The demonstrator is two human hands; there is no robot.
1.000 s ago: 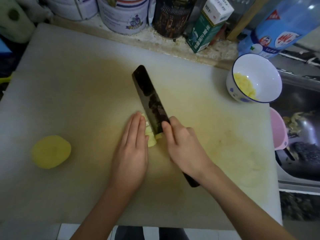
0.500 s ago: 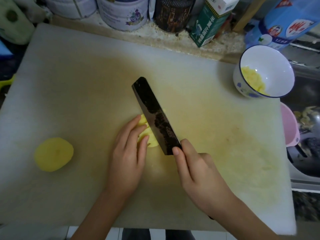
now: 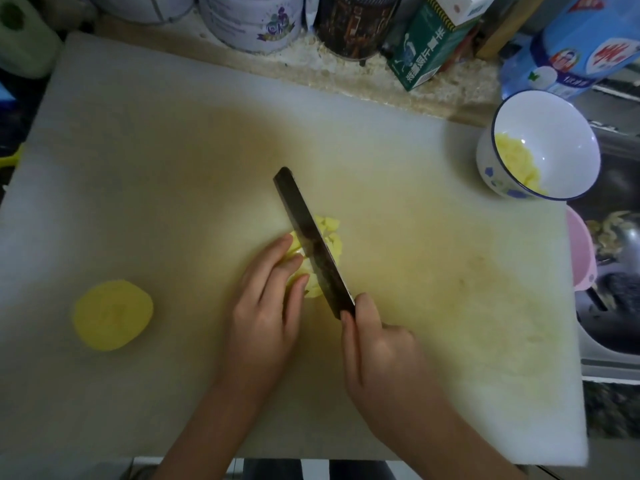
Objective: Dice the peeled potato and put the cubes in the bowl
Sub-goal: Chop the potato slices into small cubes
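On the white cutting board point(image 3: 173, 161) lies a pile of cut yellow potato pieces point(image 3: 331, 237) near the middle. A dark cleaver point(image 3: 311, 240) stands edge-down through the pile, with my right hand point(image 3: 381, 355) shut on its handle. My left hand point(image 3: 266, 306) rests fingers-down on the left part of the pile, touching the blade's side. A peeled potato half point(image 3: 112, 315) lies cut-side down at the board's left. The white bowl point(image 3: 568, 140) with a blue rim sits at the board's far right corner and holds several potato cubes point(image 3: 517, 161).
Tins point(image 3: 249, 20), a dark canister point(image 3: 356, 24), a green carton point(image 3: 429, 46) and a blue packet point(image 3: 581, 46) line the counter behind the board. A pink container point(image 3: 581, 251) and a sink point(image 3: 620, 306) sit right of the board.
The cleaver has lifted and come down further right in the pile, leaving cut pieces on its right side. My left hand's fingers have spread over the uncut part.
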